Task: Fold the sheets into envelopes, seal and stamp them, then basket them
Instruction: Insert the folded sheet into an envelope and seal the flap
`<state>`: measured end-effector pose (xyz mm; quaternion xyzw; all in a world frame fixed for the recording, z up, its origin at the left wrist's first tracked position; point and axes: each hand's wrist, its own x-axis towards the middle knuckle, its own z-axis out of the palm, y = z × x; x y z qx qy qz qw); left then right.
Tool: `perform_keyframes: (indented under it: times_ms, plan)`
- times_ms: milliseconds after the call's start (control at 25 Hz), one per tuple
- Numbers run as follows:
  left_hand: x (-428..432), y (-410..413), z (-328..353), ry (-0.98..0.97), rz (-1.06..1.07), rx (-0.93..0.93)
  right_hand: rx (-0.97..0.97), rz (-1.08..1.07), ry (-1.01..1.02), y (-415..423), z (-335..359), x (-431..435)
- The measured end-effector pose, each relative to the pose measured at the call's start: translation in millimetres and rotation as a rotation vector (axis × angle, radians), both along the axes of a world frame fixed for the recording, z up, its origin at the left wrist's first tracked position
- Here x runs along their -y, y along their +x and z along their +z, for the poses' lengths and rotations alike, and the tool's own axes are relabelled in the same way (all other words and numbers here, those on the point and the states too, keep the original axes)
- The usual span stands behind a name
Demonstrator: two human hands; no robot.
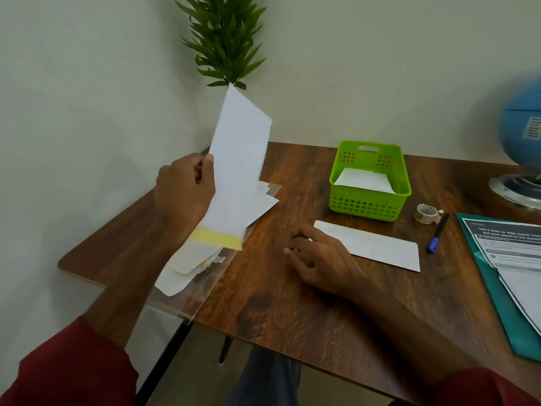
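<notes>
Currently left hand pinches a long white envelope with yellow adhesive strip, raised above the envelope pile. Right hand, grip released, rests on the wooden bench touching a flat folded white sheet. Green plastic basket holds white envelopes.

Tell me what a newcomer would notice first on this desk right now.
First, the tall white envelope with a yellow adhesive strip, held upright by the left hand over a loose pile of white envelopes at the wooden table's left edge. Next, the bright green plastic basket at the back, already holding white paper. The right hand rests beside a flat folded white sheet at centre.
</notes>
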<state>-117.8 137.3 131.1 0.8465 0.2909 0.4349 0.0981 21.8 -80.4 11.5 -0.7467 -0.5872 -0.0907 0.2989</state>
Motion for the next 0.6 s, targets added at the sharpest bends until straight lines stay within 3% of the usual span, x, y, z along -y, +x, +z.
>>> perform_keyframes:
  times_ms: [80, 160, 360, 440, 600]
  plan:
    - [16.4, 6.3, 1.3, -0.146, -0.076, 0.157, -0.126, -0.024, 0.087, -2.1, 1.8, 1.8]
    - [35.2, 11.5, -9.3, -0.255, -0.15, 0.247, -0.369, -0.046, 0.175, -3.7, 6.0, 5.7]
    - [59.3, 23.7, -39.3, -0.438, -0.234, 0.363, -0.884, -0.001, 0.202, -2.8, 12.2, 8.1]
    - [63.6, 27.5, -46.6, -0.479, -0.229, 0.373, -0.996, 0.058, 0.175, -1.6, 11.6, 5.8]
    - [68.6, 30.6, -52.5, -0.48, -0.238, 0.523, -1.036, 0.137, 0.298, 3.4, 10.8, 6.9]
